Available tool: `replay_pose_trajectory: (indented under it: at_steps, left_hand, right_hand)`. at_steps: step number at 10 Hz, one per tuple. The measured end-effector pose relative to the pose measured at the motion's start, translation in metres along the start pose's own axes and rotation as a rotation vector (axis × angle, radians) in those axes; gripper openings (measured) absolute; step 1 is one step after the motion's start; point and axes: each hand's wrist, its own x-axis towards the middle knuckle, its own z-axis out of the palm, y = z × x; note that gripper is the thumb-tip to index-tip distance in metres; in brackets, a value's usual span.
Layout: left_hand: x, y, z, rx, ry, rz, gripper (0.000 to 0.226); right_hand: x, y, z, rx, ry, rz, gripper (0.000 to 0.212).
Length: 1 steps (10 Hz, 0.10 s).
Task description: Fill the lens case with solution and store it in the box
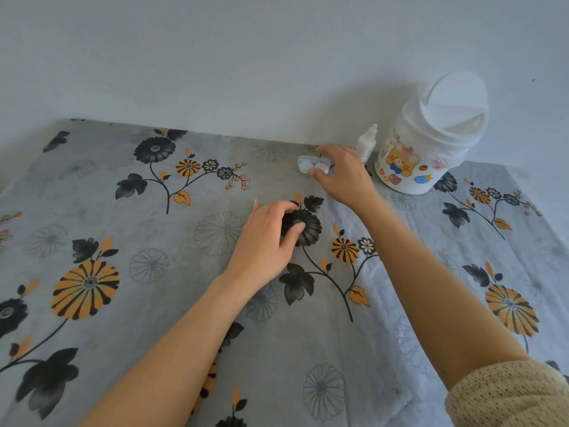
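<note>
Right hand (341,177) is pinching the clear box (314,164), lens case (312,165) showing between its fingertips; solution bottle (367,143) just behind. Left hand (264,241) is resting loosely curled, holding nothing.

Right hand (341,177) is out at the far edge of the table (154,303), fingers curled on a small clear box (314,164); inside it show the pale round caps of the lens case (312,165), blue and pinkish. Just beside, right behind the hand, a white solution bottle (366,143) stands upright against the wall. At the far right corner sits a white bin (431,140) with a swing lid and cartoon stickers. Left hand (268,241) rests nearer the middle of the floral cloth, fingers loosely bent, thumb on a black flower. A knitted sleeve (508,396) is pushed up the right arm.
</note>
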Motion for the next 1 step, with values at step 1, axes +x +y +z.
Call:
replay_pose_trajectory:
  at_steps: [1]
  left_hand:
    - [0.0034, 0.0042, -0.0060, -0.164, 0.037, -0.060, 0.031]
  right_hand:
    - [-0.0013, -0.0049, -0.0077, 0.030, 0.036, -0.004, 0.046]
